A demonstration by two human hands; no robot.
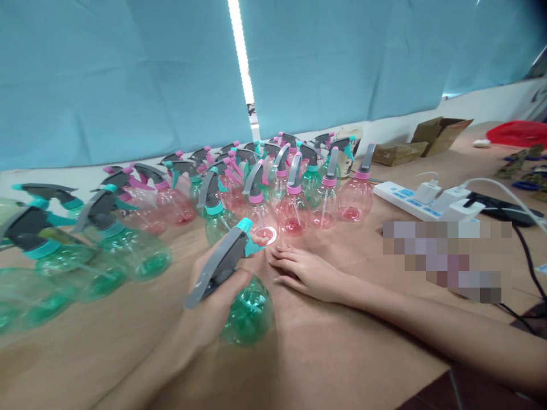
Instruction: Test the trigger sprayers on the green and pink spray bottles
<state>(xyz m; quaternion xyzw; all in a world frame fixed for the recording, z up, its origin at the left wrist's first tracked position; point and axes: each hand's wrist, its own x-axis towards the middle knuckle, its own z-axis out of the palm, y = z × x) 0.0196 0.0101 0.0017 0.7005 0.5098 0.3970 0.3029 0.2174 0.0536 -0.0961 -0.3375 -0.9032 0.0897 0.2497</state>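
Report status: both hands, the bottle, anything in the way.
Left hand gripping green spray bottle near its neck. Right hand palm-down on table. Pink bottles standing just beyond both hands.

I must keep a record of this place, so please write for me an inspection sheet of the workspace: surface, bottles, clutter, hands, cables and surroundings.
Surface: brown table; spills: nothing seen.
Bottles: one held bottle, green; pink bottles and green bottles stand grouped beyond and to the left.
Clutter: cardboard box and red item at far right; pixelated patch, contents cannot be told.
Left hand: closed around the held bottle's neck.
Right hand: fingers extended over the table; held object: nothing seen.
Cables: white cable and black cable near the power strip.
Surroundings: blue sheet behind, with a bright light strip.
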